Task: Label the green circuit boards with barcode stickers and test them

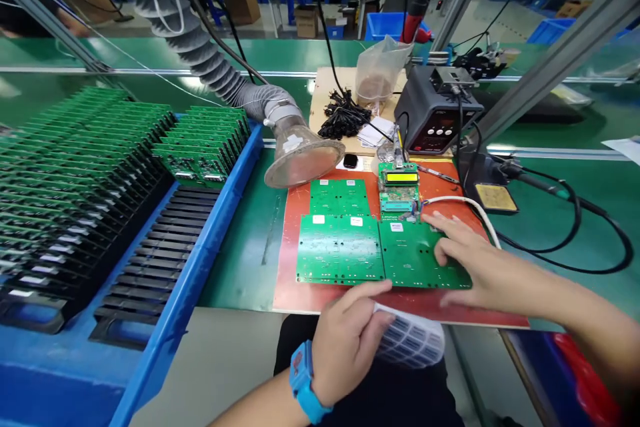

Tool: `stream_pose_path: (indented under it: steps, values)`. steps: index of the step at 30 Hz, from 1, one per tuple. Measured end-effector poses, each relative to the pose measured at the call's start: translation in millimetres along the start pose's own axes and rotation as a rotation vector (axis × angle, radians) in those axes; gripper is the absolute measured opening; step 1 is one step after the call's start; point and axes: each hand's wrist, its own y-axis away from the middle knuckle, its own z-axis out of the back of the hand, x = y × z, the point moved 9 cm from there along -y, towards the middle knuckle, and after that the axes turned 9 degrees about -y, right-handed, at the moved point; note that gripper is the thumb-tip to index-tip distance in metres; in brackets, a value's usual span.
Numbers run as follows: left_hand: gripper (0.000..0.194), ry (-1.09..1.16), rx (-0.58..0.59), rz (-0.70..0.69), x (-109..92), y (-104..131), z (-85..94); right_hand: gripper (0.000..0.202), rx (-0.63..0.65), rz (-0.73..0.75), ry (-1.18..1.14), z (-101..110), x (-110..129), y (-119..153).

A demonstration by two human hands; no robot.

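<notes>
My left hand [350, 337], with a blue watch at the wrist, pinches a curled sheet of labels [413, 340] over my lap. Its index finger points at the near edge of the green circuit boards [340, 250]. My right hand [473, 263] has its fingers spread over the right circuit board [407, 257], which bears a white label [397, 227]. Whether its fingertips touch that board I cannot tell. Further back lies another labelled board [339, 199]. Beside it sits a small tester board [399, 190] with a lit yellow display and a white cable.
A blue bin [200, 267] at left holds several upright boards in black racks. A fume-extractor hood [305, 153] hangs over the orange mat [290, 240]. Behind are a soldering station [435, 113], black cables [345, 113] and a plastic bag [380, 70]. An iron stand [493, 193] stands right.
</notes>
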Motion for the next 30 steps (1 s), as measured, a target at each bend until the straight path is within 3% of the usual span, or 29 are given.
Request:
stream_pose_path:
  steps: [4, 7, 11, 15, 20, 23, 27, 30]
  values:
    - [0.025, 0.100, -0.086, 0.093, 13.9, 19.5, 30.8, 0.037, 0.004, -0.043, -0.008, 9.5, 10.2, -2.4]
    - [0.033, 0.058, -0.204, 0.184, 26.2, 36.3, 53.0, 0.039, 0.026, -0.030, 0.002, 7.4, 39.4, -28.3]
    - [0.037, 0.050, -0.362, 0.223, 34.5, 53.7, 76.1, 0.042, 0.053, 0.130, -0.008, -21.1, 98.5, -77.2]
    - [0.036, 0.091, -0.464, 0.338, 54.8, 70.8, 93.8, 0.042, 0.116, 0.119, 0.024, -44.8, 119.4, -101.4]
    - [0.026, 0.273, -0.613, 0.630, 93.1, 94.2, 104.7, 0.042, 0.173, 0.119, -0.058, -24.4, 107.3, -121.5]
    - [0.026, 0.415, -0.619, 0.555, 90.0, 86.4, 103.8, 0.048, 0.198, 0.113, -0.013, -9.8, 81.8, -156.7]
    - [0.007, 0.344, -0.528, 0.375, 64.8, 67.4, 103.2, 0.048, 0.235, 0.083, 0.047, -18.1, 44.8, -201.0]
    - [0.025, 0.435, -0.540, 0.487, 68.6, 65.3, 97.8, 0.048, 0.210, 0.097, 0.049, -30.1, 30.5, -214.3]
